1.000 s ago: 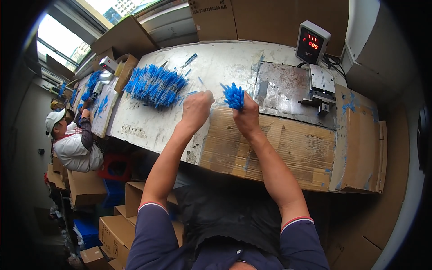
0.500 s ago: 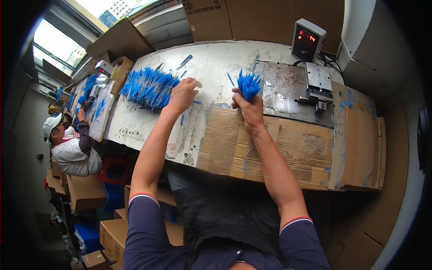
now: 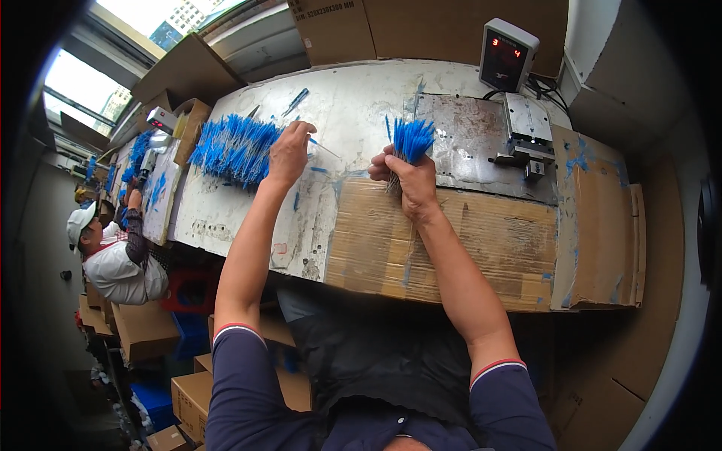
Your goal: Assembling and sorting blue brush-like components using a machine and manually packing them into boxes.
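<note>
A bundle of thin blue-tipped wires (image 3: 413, 140) stands in my right hand (image 3: 415, 183), which is closed around its lower ends with the blue tips up. My left hand (image 3: 289, 154) is pinched on a single thin wire (image 3: 328, 150) that slants down to the right from the fingertips. Close to the left of that hand lies a large pile of blue-tipped wires (image 3: 233, 150) on the white worktable (image 3: 226, 225). The pinched end of the single wire is mostly hidden by my fingers.
Flat cardboard (image 3: 451, 248) covers the table's near right part. Behind it sit a metal plate (image 3: 470, 143) with a small metal fixture (image 3: 529, 131) and a box with a red display (image 3: 508, 56). A blue-handled tool (image 3: 295, 101) lies farther back. Another person (image 3: 116, 263) works at left.
My left hand has moved slightly left, and the single wire shows more clearly. My right hand has shifted a little left with the bundle, its fingers loosened somewhat. The view has shifted slightly.
</note>
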Demonstrator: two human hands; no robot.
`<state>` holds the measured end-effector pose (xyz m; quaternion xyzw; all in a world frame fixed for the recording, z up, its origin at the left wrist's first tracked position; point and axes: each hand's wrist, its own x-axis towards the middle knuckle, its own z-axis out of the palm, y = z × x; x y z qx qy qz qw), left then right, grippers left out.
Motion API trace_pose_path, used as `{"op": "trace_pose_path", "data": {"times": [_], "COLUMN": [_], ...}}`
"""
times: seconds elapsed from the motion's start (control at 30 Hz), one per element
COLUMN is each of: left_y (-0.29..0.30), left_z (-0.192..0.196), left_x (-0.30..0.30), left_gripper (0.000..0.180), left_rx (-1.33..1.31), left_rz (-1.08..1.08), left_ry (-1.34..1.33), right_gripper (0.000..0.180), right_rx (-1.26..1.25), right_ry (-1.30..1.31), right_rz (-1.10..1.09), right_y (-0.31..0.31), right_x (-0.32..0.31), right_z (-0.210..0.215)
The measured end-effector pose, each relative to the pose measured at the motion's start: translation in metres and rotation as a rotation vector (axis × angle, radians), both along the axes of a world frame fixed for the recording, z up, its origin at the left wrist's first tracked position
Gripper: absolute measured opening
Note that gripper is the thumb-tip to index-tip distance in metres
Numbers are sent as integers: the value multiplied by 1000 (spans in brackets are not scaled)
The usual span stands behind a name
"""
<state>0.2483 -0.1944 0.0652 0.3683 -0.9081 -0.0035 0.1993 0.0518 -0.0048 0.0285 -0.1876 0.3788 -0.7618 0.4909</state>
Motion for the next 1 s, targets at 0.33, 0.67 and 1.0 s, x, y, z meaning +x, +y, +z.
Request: {"op": "trace_pose_path", "data": {"times": [0.33, 0.67, 1.0], "left_y": [-25, 12, 73], "left_z": [-5, 41, 81], "left_x": [9, -4, -46], "left_gripper": [18, 23, 20], "left_rx": [-20, -244, 135], "left_rz": [-125, -365, -495], "left_ry": [-306, -426, 104], "right_gripper": [14, 14, 14], "right_rx": [-73, -114, -22], "right_ry": [131, 193, 441], "right_rz": [23, -105, 27], "right_y": [5, -1, -2], "right_x": [8, 10, 11], "right_z": [17, 6, -3]}}
